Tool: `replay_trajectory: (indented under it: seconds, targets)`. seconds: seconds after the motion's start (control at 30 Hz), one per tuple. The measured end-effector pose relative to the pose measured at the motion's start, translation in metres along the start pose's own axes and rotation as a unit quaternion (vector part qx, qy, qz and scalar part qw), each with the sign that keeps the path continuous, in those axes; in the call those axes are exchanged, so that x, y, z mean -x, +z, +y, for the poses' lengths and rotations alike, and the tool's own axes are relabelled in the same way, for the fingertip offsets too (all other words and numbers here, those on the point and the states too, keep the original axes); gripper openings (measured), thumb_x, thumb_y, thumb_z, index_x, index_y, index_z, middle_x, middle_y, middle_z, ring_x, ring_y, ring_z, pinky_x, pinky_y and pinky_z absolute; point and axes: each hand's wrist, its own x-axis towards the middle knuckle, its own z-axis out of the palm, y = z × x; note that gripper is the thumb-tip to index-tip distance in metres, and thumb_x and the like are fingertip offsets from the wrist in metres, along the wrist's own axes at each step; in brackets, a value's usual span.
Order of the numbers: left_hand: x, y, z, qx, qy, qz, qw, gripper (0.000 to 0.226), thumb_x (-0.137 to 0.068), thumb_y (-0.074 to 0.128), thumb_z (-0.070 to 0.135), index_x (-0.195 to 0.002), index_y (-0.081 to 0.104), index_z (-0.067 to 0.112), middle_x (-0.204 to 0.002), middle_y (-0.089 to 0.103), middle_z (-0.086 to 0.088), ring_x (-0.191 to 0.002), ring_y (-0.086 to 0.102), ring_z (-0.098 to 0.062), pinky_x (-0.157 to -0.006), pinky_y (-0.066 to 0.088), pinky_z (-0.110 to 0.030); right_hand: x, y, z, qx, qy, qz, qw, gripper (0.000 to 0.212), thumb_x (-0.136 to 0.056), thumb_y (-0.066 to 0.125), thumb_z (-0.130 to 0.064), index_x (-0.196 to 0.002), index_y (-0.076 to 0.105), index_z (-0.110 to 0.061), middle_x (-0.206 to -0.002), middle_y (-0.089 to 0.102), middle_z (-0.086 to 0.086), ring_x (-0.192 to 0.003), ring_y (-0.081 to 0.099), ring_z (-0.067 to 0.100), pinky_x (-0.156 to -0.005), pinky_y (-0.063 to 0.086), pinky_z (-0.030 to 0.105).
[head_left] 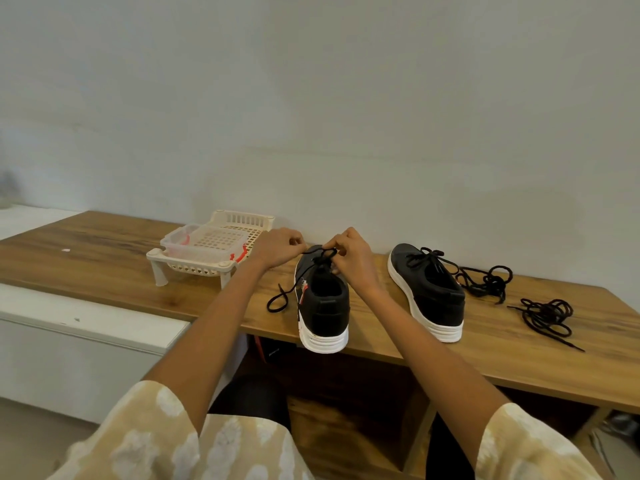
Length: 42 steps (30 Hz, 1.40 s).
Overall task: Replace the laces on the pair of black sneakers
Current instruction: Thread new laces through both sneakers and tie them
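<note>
Two hands at the left sneaker (323, 306), heel overhanging the surface (519, 327): left hand (277, 249) and right hand (349, 259) fingers pinching its lace (320, 252). One hard tug might tip it off. Right, the laced sneaker (427, 292), spare laces (547, 315).

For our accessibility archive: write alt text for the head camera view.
Both hands, left hand and right hand, pinch a black lace on the near sneaker at a wooden table's edge. The second sneaker stands laced to its right, beside two loose lace bundles; a cream plastic rack sits left.
</note>
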Motion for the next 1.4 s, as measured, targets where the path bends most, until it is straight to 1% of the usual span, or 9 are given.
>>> replay_trajectory:
  seconds: [0.1,0.17,0.33,0.57,0.73,1.13,1.23,1.33,1.4]
  targets:
    - [0.005,-0.004,0.008,0.25,0.025,-0.085,0.964,0.029,-0.096,0.052,0.03,-0.104,0.071,0.01,-0.095,0.069,-0.002,-0.083,0.06,-0.007,-0.075,0.043,-0.01,-0.002,-0.001,0.002,0.013,-0.02,0.006,1.0,0.01,-0.084,0.065,-0.002,-0.092,0.07,-0.006,-0.076,0.041,-0.008,-0.063,0.049,0.007,-0.052,0.049,0.016]
    - [0.003,-0.003,0.012,0.237,0.054,-0.132,0.961,0.019,-0.094,0.056,0.027,-0.096,0.071,0.014,-0.083,0.066,0.003,-0.074,0.059,-0.005,-0.072,0.045,-0.012,-0.002,-0.002,0.004,0.022,-0.029,0.009,0.999,0.014,-0.082,0.066,-0.001,-0.093,0.072,-0.007,-0.076,0.045,-0.008,-0.066,0.048,0.006,-0.058,0.044,0.012]
    - [-0.002,0.005,0.01,0.26,0.046,-0.149,0.953,0.012,-0.087,0.067,0.021,-0.077,0.063,0.015,-0.07,0.059,0.004,-0.064,0.053,-0.002,-0.065,0.042,-0.016,0.001,-0.006,0.01,-0.016,-0.019,-0.004,1.0,0.023,-0.084,0.065,-0.004,-0.104,0.074,-0.012,-0.087,0.058,-0.001,-0.082,0.061,0.019,-0.074,0.055,0.032]
    - [0.002,0.005,0.002,0.372,-0.006,-0.221,0.902,0.009,-0.091,0.06,0.012,-0.082,0.061,0.013,-0.065,0.06,0.005,-0.057,0.051,-0.004,-0.053,0.04,-0.013,0.006,-0.006,0.018,-0.096,0.029,0.005,0.995,0.02,-0.088,0.062,-0.002,-0.106,0.072,-0.007,-0.095,0.065,0.007,-0.08,0.066,0.012,-0.066,0.056,0.016]
    - [-0.001,0.001,0.003,0.375,-0.038,-0.31,0.873,0.029,-0.075,0.072,0.022,-0.1,0.057,0.018,-0.078,0.058,0.0,-0.067,0.049,-0.011,-0.061,0.035,-0.024,0.007,-0.007,0.018,-0.107,0.034,0.009,0.994,0.019,-0.087,0.065,-0.004,-0.104,0.072,-0.008,-0.094,0.066,0.007,-0.081,0.062,0.01,-0.066,0.057,0.017]
    - [-0.009,-0.031,0.016,0.29,-0.066,-0.407,0.864,0.046,-0.073,0.056,0.014,-0.117,0.057,0.021,-0.082,0.056,0.002,-0.064,0.044,-0.007,-0.06,0.038,-0.02,0.014,-0.004,0.015,-0.299,0.161,0.016,0.94,0.023,-0.092,0.055,0.001,-0.113,0.066,-0.003,-0.095,0.067,0.006,-0.075,0.068,0.008,-0.072,0.058,0.021]
    - [-0.011,-0.029,0.017,0.265,-0.063,-0.396,0.877,0.043,-0.075,0.057,0.018,-0.118,0.059,0.022,-0.085,0.055,-0.001,-0.065,0.043,-0.009,-0.063,0.037,-0.023,0.013,-0.007,0.011,-0.384,0.2,0.072,0.899,0.024,-0.096,0.049,-0.002,-0.111,0.065,-0.01,-0.082,0.066,0.005,-0.069,0.066,0.013,-0.065,0.058,0.023]
    - [-0.009,-0.024,0.021,0.207,-0.019,-0.343,0.916,0.032,-0.085,0.062,0.026,-0.116,0.063,0.016,-0.088,0.06,0.001,-0.072,0.052,-0.008,-0.067,0.039,-0.021,0.0,-0.025,0.013,-0.53,0.267,0.195,0.781,0.022,-0.098,0.043,-0.004,-0.103,0.063,-0.011,-0.078,0.06,0.004,-0.054,0.062,0.013,-0.054,0.056,0.023]
    - [-0.008,-0.02,0.026,0.174,0.015,-0.287,0.942,0.026,-0.092,0.06,0.022,-0.112,0.065,0.006,-0.089,0.063,0.001,-0.078,0.055,-0.007,-0.07,0.041,-0.018,-0.009,-0.042,0.019,-0.568,0.27,0.243,0.738,0.016,-0.099,0.044,-0.013,-0.098,0.06,-0.011,-0.081,0.058,0.005,-0.052,0.062,0.013,-0.051,0.055,0.023]
